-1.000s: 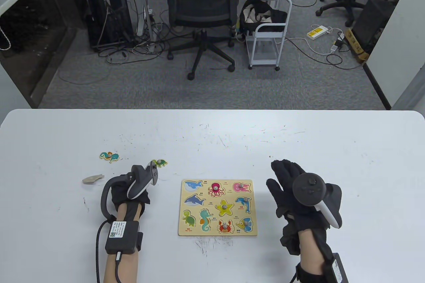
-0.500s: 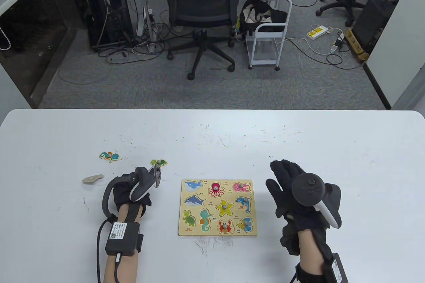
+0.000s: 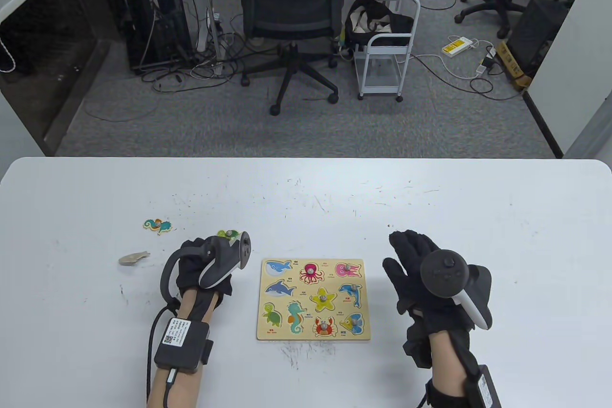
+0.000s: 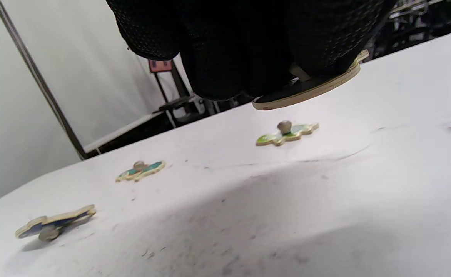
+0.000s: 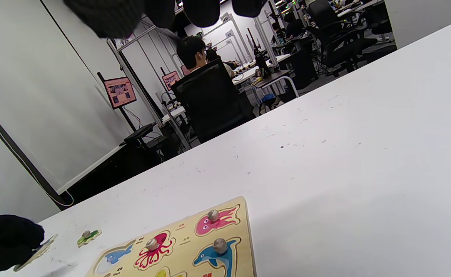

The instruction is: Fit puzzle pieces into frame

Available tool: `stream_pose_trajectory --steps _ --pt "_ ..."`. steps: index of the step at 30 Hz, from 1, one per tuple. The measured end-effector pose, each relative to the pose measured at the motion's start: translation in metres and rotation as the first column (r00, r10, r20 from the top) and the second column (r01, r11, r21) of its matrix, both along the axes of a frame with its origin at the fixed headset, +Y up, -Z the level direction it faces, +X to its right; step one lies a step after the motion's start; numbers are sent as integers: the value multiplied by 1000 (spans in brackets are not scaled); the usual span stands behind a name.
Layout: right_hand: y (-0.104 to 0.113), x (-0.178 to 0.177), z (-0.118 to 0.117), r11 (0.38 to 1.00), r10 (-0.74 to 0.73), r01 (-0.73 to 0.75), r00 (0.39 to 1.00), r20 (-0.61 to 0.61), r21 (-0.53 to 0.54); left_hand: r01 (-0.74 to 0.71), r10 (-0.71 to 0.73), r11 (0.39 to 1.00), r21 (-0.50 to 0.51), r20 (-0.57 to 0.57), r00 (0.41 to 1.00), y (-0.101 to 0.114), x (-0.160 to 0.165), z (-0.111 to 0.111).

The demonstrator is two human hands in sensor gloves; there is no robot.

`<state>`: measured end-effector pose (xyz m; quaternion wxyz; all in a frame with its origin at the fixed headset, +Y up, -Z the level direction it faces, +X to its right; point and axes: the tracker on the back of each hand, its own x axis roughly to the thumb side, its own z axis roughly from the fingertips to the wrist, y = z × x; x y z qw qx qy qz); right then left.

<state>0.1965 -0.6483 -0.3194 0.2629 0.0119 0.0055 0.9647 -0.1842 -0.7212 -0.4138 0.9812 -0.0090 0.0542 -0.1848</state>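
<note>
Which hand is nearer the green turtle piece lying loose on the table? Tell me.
Left. The left hand is right beside the turtle piece, just nearer the person. The right hand rests beyond the puzzle board.

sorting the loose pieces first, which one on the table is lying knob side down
The grey-backed piece, farthest left on the table. Its plain underside faces up, knob beneath it. The seahorse piece and the green piece both show their knobs on top.

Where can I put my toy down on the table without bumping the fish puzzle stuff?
The far half of the table, beyond the puzzle frame, is bare, and so is the right end past the right hand. It is crowded on the left, where the left hand and three loose puzzle pieces sit.
</note>
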Motion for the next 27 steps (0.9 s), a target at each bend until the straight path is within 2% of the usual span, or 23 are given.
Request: stream_pose_trajectory --steps 6,14,27 --pt "0 0 0 1000 -1 1 1000 0 1 13 -14 1000 11 75 997 3 32 0" --pt "0 0 0 1000 -1 1 1000 0 1 41 -40 999 -4 161 986 -6 69 1" --pt "0 0 0 1000 -2 2 1000 -5 -1 106 -94 993 -45 206 974 -26 99 -1"
